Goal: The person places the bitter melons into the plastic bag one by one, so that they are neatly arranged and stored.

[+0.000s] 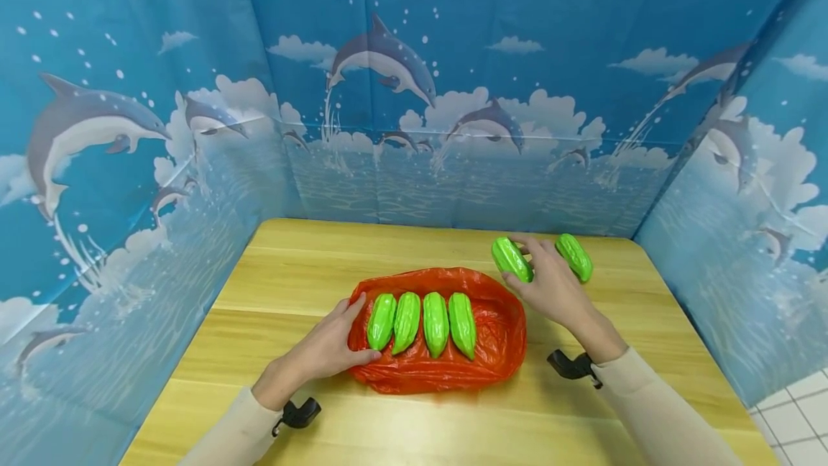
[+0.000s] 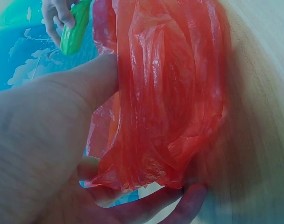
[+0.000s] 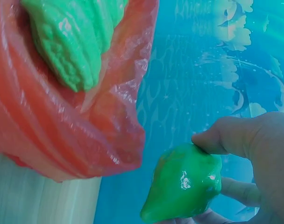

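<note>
A red plastic bag lies spread open on the wooden table, with several shiny green bitter melons side by side in it. My left hand grips the bag's left end; in the left wrist view the thumb goes over the rim of the red film and the fingers are outside. Beyond the bag's upper right edge, my right hand holds another bitter melon between thumb and fingers. The right wrist view shows this melon with its pointed tip turned away from the palm.
One more bitter melon lies on the table just beyond my right hand. The wooden table ends against a blue dolphin-print sheet at the back and sides. White floor tiles show at the lower right.
</note>
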Action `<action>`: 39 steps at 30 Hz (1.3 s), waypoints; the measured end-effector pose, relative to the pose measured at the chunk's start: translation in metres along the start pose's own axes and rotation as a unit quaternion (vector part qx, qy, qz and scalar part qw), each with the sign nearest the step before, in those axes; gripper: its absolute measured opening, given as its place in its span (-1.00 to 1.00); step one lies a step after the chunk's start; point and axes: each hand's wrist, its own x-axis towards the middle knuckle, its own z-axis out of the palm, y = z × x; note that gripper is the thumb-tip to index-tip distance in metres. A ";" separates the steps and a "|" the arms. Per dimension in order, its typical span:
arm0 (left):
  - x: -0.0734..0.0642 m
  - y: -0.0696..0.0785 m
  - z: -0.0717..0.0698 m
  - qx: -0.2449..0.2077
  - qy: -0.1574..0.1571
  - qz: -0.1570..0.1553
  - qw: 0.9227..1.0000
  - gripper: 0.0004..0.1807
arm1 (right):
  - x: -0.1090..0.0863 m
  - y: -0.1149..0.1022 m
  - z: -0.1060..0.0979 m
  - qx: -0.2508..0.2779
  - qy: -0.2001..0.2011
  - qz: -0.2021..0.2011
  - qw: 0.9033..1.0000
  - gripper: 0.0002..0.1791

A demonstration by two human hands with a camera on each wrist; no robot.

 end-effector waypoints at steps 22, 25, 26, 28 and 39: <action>0.002 0.000 0.000 -0.001 -0.002 0.005 1.000 0.29 | 0.001 -0.023 0.004 0.014 -0.029 -0.009 0.999 -0.12; 0.001 0.001 -0.001 -0.001 -0.002 0.003 1.000 0.29 | 0.002 -0.025 0.007 0.022 -0.040 -0.007 0.999 -0.09; 0.000 0.001 -0.001 0.000 -0.002 0.002 1.000 0.29 | 0.002 -0.026 0.008 0.024 -0.044 -0.006 0.999 -0.08; 0.000 0.002 -0.002 0.000 -0.002 -0.001 1.000 0.29 | 0.003 -0.028 0.010 0.027 -0.052 -0.006 0.998 -0.06; 0.000 0.004 -0.001 0.002 -0.003 -0.003 1.000 0.29 | 0.004 -0.037 0.021 0.054 -0.095 -0.023 0.994 -0.15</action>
